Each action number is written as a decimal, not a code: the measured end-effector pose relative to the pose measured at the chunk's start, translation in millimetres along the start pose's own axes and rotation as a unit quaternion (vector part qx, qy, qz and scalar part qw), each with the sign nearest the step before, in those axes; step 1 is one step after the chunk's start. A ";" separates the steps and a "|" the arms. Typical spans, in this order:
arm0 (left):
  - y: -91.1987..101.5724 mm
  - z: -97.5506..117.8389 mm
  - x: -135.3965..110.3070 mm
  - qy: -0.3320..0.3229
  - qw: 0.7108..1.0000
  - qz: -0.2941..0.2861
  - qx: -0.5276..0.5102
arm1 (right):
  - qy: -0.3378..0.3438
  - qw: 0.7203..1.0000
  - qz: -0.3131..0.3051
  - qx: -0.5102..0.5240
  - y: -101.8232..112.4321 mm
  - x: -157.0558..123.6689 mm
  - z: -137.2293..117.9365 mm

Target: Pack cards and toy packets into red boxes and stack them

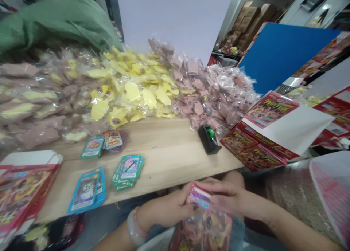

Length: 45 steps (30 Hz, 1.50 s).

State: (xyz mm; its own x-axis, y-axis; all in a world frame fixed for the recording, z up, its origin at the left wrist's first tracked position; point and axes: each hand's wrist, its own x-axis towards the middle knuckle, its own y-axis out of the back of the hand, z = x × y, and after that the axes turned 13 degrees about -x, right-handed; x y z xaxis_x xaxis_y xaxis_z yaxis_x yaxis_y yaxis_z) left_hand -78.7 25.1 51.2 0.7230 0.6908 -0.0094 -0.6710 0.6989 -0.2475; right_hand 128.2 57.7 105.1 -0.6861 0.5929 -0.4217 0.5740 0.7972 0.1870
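Observation:
Low in the head view, my left hand (166,207) and my right hand (218,194) meet over my lap. Both hold a small shiny pink-and-blue card pack (199,196), partly hidden by my fingers. Just below it sits a red printed box (203,232), close to both hands. A pale bangle (133,227) circles my left wrist. On the wooden table (164,149), beyond my hands, lie a blue card stack (87,191), a green card stack (128,171), and a teal card stack (92,147) beside an orange-and-purple stack (113,140).
Clear plastic bags of yellow items (133,94) and pink items (210,90) heap along the table's far side. A black tape dispenser (209,140) stands near them. Red printed boxes (259,141) lie at right, more (22,192) at left. A green sack (57,21) rests far left.

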 end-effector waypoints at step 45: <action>90.2 38.5 78.7 0.051 0.829 0.121 0.544 | -0.152 0.891 0.405 0.136 132.3 68.4 88.8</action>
State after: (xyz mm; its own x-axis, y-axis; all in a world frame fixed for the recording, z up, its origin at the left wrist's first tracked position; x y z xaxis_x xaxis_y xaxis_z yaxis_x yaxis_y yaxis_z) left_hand -88.7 149.7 65.5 0.5187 0.8545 -0.0265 -0.5098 0.3340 0.7928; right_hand 196.9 193.6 22.2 0.1322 0.8700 -0.4750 0.9417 0.0395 0.3342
